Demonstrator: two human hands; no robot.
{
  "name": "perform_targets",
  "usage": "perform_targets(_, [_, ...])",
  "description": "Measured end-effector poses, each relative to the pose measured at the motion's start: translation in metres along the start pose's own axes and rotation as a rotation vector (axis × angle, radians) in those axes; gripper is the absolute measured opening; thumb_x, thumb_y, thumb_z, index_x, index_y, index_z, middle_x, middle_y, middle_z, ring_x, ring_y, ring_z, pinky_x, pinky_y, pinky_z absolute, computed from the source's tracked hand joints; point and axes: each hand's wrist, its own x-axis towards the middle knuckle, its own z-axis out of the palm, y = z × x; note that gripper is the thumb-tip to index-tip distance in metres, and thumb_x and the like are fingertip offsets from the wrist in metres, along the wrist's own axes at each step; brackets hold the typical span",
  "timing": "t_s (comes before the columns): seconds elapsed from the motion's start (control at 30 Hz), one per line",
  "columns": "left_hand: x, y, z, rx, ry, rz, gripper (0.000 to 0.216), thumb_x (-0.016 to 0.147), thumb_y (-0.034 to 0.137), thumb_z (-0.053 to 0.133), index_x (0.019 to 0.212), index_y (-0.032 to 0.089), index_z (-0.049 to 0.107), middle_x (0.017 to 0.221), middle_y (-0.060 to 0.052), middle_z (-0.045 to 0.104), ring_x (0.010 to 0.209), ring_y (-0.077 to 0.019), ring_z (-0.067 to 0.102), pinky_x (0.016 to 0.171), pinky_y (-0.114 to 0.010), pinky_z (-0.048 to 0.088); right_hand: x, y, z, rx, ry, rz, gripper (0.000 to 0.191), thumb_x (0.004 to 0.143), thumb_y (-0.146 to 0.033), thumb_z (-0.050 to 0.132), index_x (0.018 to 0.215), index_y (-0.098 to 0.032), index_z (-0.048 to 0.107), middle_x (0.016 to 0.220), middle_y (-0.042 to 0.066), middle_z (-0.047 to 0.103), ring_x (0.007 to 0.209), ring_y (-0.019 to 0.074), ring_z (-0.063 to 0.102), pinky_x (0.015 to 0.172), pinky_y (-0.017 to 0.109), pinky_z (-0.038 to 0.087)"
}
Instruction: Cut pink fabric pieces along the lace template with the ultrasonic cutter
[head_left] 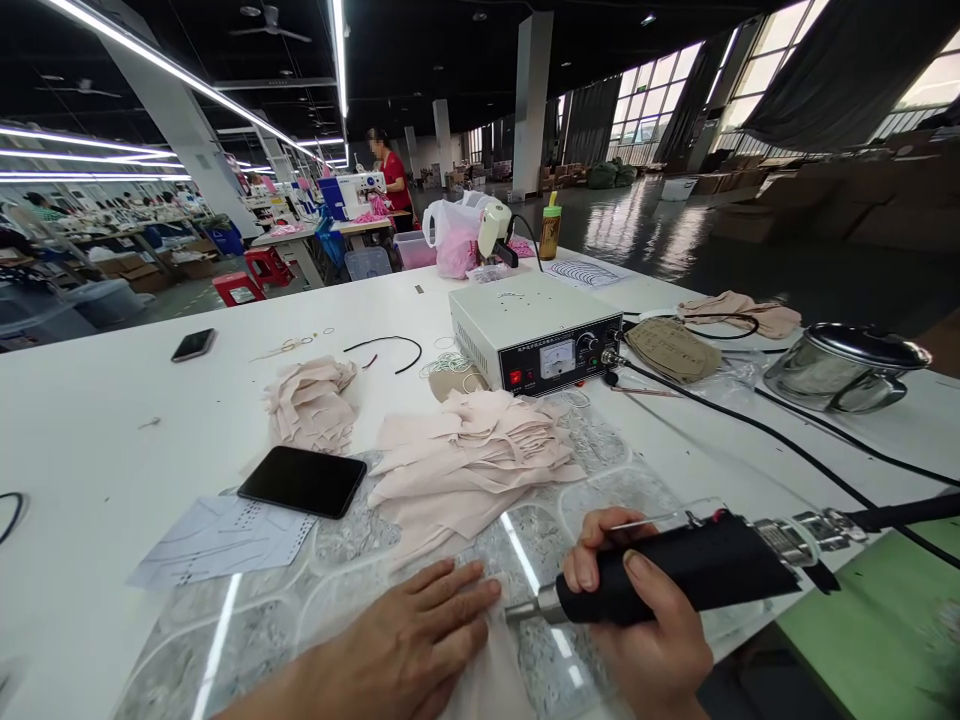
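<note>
My left hand (409, 640) lies flat, fingers stretched out, on a pale pink fabric piece (496, 665) at the bottom middle. In my right hand (652, 650) is a black handheld ultrasonic cutter (682, 572), gripped around its body. Its metal tip points left and reaches the fabric's edge beside my left fingertips; whether it touches cannot be made out. Beneath the fabric is a glossy marbled mat (356, 545). A loose pile of pale pink fabric pieces (472, 460) rests just beyond my hands, and a smaller fabric pile (311, 405) sits farther left.
A control box (525, 330) with a dial stands behind the piles; its black cable (750, 430) runs right to the cutter. A dark phone (304, 481) overlaps paper (225, 545) at left. At right stands a lidded metal-and-glass pot (840, 370). A person in red (394, 175) stands farther off.
</note>
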Motion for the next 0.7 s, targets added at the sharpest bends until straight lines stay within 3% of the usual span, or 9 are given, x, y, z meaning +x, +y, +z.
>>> perform_targets(0.17, [-0.001,0.001,0.002,0.000,0.037,-0.002,0.041,0.084,0.009,0.053,0.124,0.012,0.048,0.147,-0.013,0.041,0.139,-0.0277,0.034,0.115,-0.042,0.030,-0.001,-0.001,-0.002,0.001,-0.001,0.017,0.015,0.073,-0.036,0.064,0.078,-0.022,0.062,0.067,-0.001,0.054,0.044,0.0106,0.051,0.043,0.027,0.046])
perform_targets(0.33, [0.001,0.003,-0.001,0.034,-0.024,-0.006,0.041,0.084,0.010,0.054,0.125,0.011,0.048,0.148,-0.014,0.040,0.137,-0.0309,0.037,0.113,-0.045,0.033,-0.001,-0.001,-0.003,0.007,0.002,0.025,0.015,0.074,-0.035,0.064,0.079,-0.021,0.064,0.068,-0.001,0.055,0.044,0.0107,0.052,0.043,0.027,0.047])
perform_targets(0.5, [0.002,0.004,-0.003,0.008,0.030,-0.009,0.038,0.084,0.009,0.052,0.122,0.011,0.049,0.144,-0.013,0.046,0.135,-0.0296,0.041,0.112,-0.044,0.034,0.000,-0.005,-0.002,-0.021,0.018,0.000,0.014,0.073,-0.034,0.062,0.077,-0.021,0.063,0.067,-0.001,0.052,0.043,0.0106,0.050,0.041,0.027,0.046])
perform_targets(0.7, [0.003,0.003,0.000,-0.008,0.024,-0.016,0.033,0.087,0.020,0.053,0.119,0.012,0.051,0.146,-0.011,0.044,0.132,-0.0311,0.044,0.107,-0.045,0.038,0.002,-0.013,-0.001,-0.070,0.081,-0.050,0.012,0.068,-0.031,0.063,0.075,-0.021,0.062,0.066,-0.002,0.050,0.044,0.0106,0.049,0.041,0.027,0.044])
